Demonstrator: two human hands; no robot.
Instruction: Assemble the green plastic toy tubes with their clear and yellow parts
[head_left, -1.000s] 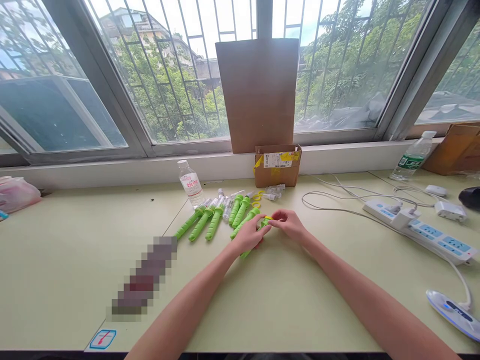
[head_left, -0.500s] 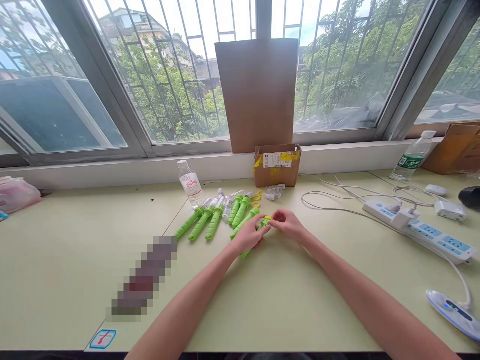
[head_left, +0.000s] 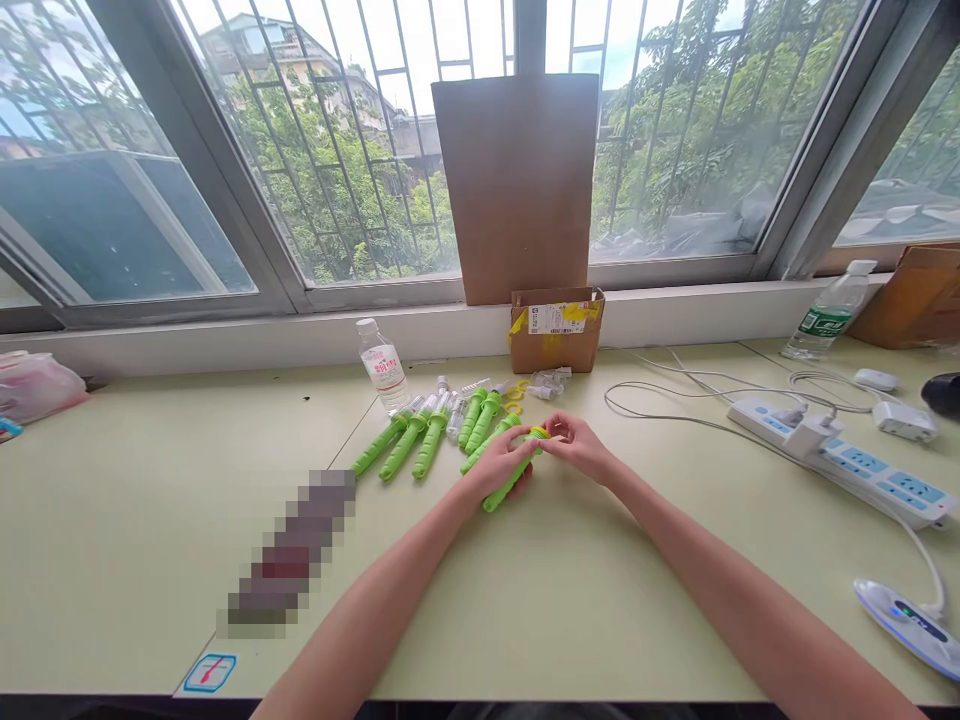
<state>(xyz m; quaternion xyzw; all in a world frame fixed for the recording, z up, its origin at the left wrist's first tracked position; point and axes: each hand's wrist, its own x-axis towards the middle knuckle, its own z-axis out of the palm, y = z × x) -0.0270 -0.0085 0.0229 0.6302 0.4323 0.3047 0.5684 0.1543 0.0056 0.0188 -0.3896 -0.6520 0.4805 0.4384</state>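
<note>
My left hand point(head_left: 496, 464) is closed around a green ribbed handle point(head_left: 498, 496), which lies tilted with its top end away from me. At that top end sits a yellow ring point(head_left: 539, 432). My right hand point(head_left: 581, 449) pinches the ring with its fingertips. Just beyond my left hand lie more green handles point(head_left: 474, 420), and one of them is partly hidden by that hand. Several loose yellow rings point(head_left: 514, 407) lie behind my hands. Left of them are green handles with clear tubes point(head_left: 430, 445) attached.
A water bottle point(head_left: 383, 368) stands behind the handles. Clear plastic parts point(head_left: 548, 382) lie before a small cardboard box point(head_left: 556, 335). To the right are a power strip point(head_left: 840, 458), cables, another bottle point(head_left: 829, 312) and a white device point(head_left: 910, 626). A blurred patch point(head_left: 292, 550) covers something at left.
My left hand has shifted its hold, so more of the green handle shows below it. The yellow ring now sits over the handle's top, with my right fingers still at it.
</note>
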